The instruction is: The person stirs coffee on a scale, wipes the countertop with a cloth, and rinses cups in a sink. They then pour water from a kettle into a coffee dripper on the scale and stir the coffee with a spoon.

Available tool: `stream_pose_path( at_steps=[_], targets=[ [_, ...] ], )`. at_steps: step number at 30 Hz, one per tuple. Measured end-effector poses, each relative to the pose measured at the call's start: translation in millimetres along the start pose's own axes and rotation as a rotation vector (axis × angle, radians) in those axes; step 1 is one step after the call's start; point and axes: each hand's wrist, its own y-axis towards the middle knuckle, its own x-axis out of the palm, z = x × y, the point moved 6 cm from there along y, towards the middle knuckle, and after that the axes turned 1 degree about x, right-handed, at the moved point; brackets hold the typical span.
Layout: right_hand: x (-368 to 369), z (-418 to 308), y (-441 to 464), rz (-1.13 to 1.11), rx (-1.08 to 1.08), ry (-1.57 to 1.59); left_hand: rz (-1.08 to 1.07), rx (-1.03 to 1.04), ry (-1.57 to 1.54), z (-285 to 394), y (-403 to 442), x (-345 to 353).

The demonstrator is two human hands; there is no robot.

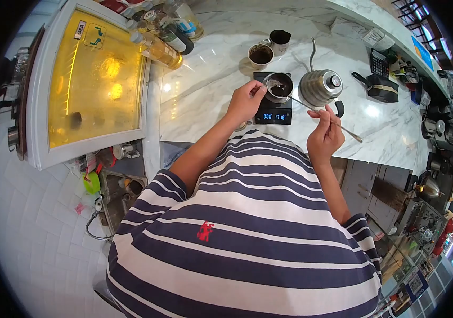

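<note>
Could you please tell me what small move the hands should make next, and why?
A gentle stir seems best: the right hand holds the long metal utensil sloping toward the cup on the scale, while the left hand is at the cup's rim.

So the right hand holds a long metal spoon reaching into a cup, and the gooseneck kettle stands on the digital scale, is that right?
Not quite: the head view shows the gooseneck kettle on the marble-patterned counter, beside the digital scale, not on it. The right hand does hold a long metal spoon reaching into a cup.
</note>
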Motion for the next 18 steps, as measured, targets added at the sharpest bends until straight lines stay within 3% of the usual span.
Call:
stream_pose_path(
  at_steps=[3,9,18],
  targets=[
    [-7,-7,-6,-0.026,-0.092,-0.082,0.010,0.017,-0.018,-2,0,1],
    [-8,6,-14,-0.047,-0.009,-0.047,0.036,0.072,-0.051,-8,5,3],
    [-10,56,-19,-0.004,0.460,0.484,0.037,0.080,0.013,-5,5,-3]
  ],
)
